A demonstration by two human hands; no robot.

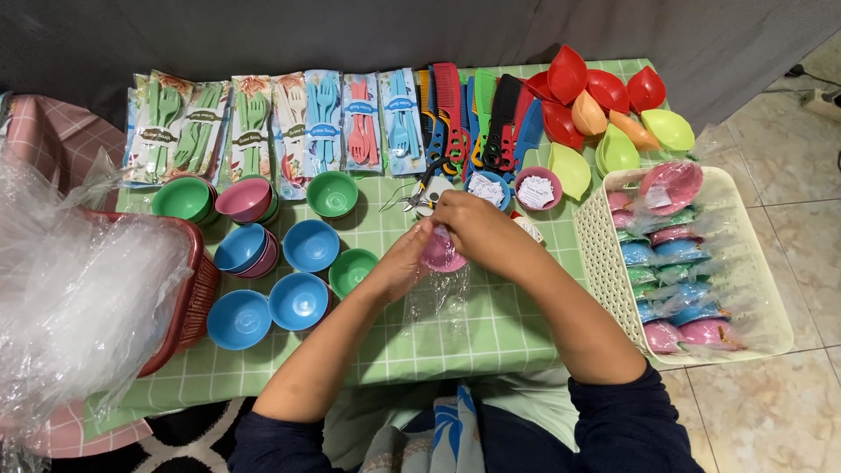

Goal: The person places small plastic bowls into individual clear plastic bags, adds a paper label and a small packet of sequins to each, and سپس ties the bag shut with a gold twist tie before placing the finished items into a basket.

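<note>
My left hand (pixel 401 261) and my right hand (pixel 473 229) meet over the middle of the green checked table (pixel 491 337). Together they hold a small pink bowl (pixel 441 255) that sits inside a clear plastic bag (pixel 438 302). The bag hangs down from my fingers onto the cloth. My right hand covers the top of the bowl. Loose small bowls in blue (pixel 299 300), green (pixel 332 193) and pink (pixel 244 199) lie just left of my hands.
A cream basket (pixel 601 263) of bagged bowls stands at the right edge. A red basket (pixel 188 298) with clear bags sits at the left. Packs of plastic cutlery (pixel 254 131), combs (pixel 477 114) and leaf-shaped dishes (pixel 613 109) line the far side. Scissors (pixel 423 194) lie behind my hands.
</note>
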